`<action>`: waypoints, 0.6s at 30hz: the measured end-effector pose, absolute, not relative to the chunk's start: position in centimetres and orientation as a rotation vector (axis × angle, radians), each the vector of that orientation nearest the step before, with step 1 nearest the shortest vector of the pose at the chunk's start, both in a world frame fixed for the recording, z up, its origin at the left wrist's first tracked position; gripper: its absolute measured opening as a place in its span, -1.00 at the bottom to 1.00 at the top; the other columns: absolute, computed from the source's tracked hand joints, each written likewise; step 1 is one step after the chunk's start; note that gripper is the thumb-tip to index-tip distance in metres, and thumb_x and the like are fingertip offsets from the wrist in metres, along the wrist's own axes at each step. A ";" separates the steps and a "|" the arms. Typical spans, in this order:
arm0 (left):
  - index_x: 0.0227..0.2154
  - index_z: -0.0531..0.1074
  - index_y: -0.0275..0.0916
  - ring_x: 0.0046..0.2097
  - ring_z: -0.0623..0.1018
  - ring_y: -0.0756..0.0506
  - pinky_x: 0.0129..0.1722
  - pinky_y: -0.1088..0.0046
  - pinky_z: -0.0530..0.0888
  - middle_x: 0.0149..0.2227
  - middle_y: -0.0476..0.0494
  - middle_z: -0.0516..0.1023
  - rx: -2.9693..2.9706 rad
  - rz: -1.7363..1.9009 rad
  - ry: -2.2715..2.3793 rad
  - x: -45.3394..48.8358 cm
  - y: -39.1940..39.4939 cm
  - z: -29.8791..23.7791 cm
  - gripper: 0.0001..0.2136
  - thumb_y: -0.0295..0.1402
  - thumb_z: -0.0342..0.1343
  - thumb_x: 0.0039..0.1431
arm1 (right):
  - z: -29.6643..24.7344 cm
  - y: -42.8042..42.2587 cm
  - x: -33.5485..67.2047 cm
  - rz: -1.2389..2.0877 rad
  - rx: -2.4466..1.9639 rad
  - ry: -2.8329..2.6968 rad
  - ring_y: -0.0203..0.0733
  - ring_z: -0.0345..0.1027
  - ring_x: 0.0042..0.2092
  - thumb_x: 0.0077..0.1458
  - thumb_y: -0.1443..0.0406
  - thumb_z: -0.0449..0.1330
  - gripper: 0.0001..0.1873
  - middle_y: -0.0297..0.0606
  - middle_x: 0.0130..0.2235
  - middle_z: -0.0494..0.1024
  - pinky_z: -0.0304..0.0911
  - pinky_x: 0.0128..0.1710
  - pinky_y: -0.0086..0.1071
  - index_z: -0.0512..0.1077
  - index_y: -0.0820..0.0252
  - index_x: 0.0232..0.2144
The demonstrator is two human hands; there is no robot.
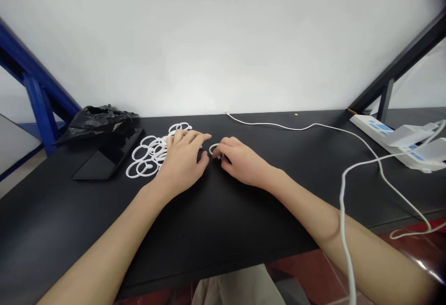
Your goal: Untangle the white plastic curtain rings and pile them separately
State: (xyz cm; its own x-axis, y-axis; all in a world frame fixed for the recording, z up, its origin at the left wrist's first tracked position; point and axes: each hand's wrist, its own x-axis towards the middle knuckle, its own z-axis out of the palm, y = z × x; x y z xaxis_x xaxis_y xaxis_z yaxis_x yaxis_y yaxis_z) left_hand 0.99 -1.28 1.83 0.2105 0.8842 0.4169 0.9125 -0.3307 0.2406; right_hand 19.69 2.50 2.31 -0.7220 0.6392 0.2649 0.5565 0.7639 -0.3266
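Several thin white rings (pixel 142 152) lie overlapping in a loose heap on the black table, left of the middle. Over the right side of this heap rests my left hand (pixel 186 156), fingers stretched out and thumb apart; part of the heap is hidden under it. A single white ring (pixel 212 147) shows at the fingertips of my right hand (pixel 237 158). Those fingers are curled and pinch the ring near the tabletop, a short gap away from my left thumb. Most of that ring is covered by the hand.
A crumpled black plastic bag (pixel 95 121) and a dark flat tablet-like device (pixel 101 162) lie at the left. One white cable (pixel 278 127) runs across the back; another crosses over my right forearm. A white power strip (pixel 386 135) with plugged-in adapters sits at the right.
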 end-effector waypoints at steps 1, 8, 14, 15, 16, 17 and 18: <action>0.14 0.33 -0.20 0.13 0.30 -0.28 0.10 0.08 0.22 0.11 -0.18 0.45 -2.425 -0.742 -1.775 1.0 -1.3 1.8 -0.59 -0.40 -0.06 0.23 | 2.2 2.4 19.5 0.332 -0.845 -2.588 -0.15 0.26 -0.14 0.08 0.58 0.04 -0.70 -0.18 -0.20 0.47 0.27 -0.06 -0.28 0.45 0.24 -0.23; 0.11 0.33 -0.18 0.12 0.31 -0.28 0.13 0.02 0.14 0.00 -0.13 0.52 -2.660 -0.603 -1.710 0.9 -1.7 2.2 -0.57 -0.45 -0.05 0.15 | 1.9 2.7 19.3 0.431 -0.665 -2.496 -0.19 0.25 -0.17 0.10 0.61 -0.02 -0.66 -0.29 -0.25 0.54 0.27 -0.07 -0.29 0.44 0.17 -0.34; -0.19 0.42 -0.15 0.02 0.35 -0.28 0.07 0.01 0.16 -0.18 -0.10 0.55 -2.642 -0.599 -1.748 1.0 -1.6 2.3 -0.83 -0.31 0.00 0.20 | 1.9 2.5 19.2 0.447 -0.709 -2.385 -0.26 0.34 -0.22 0.15 0.55 0.01 -0.72 -0.26 -0.22 0.46 0.29 -0.17 -0.38 0.45 0.20 -0.27; -0.19 0.43 -0.15 0.02 0.35 -0.28 0.06 0.00 0.17 -0.17 -0.10 0.56 -2.628 -0.595 -1.762 1.0 -1.5 2.2 -0.83 -0.28 0.00 0.22 | 1.9 2.5 19.2 0.449 -0.711 -2.359 -0.27 0.35 -0.22 0.17 0.54 0.00 -0.73 -0.25 -0.21 0.45 0.29 -0.18 -0.39 0.45 0.20 -0.26; -0.20 0.43 -0.15 0.02 0.35 -0.28 0.05 0.01 0.17 -0.16 -0.11 0.56 -2.614 -0.591 -1.775 0.9 -1.4 2.1 -0.82 -0.26 0.00 0.23 | 1.9 2.5 19.1 0.444 -0.712 -2.338 -0.28 0.36 -0.22 0.18 0.53 0.00 -0.73 -0.25 -0.19 0.45 0.30 -0.18 -0.39 0.45 0.19 -0.25; -0.20 0.44 -0.15 0.02 0.35 -0.29 0.05 0.01 0.17 -0.16 -0.12 0.56 -2.602 -0.588 -1.785 0.9 -1.4 2.0 -0.81 -0.24 0.00 0.23 | 1.9 2.5 19.0 0.431 -0.719 -2.315 -0.28 0.37 -0.20 0.18 0.52 -0.01 -0.72 -0.24 -0.18 0.45 0.30 -0.16 -0.39 0.45 0.20 -0.23; -0.18 0.44 -0.16 0.02 0.36 -0.29 0.05 0.01 0.17 -0.16 -0.13 0.57 -2.590 -0.589 -1.794 0.8 -1.3 1.9 -0.80 -0.22 0.01 0.23 | 1.8 2.4 19.0 0.417 -0.737 -2.293 -0.27 0.38 -0.18 0.18 0.52 -0.01 -0.72 -0.23 -0.16 0.45 0.31 -0.14 -0.38 0.45 0.20 -0.21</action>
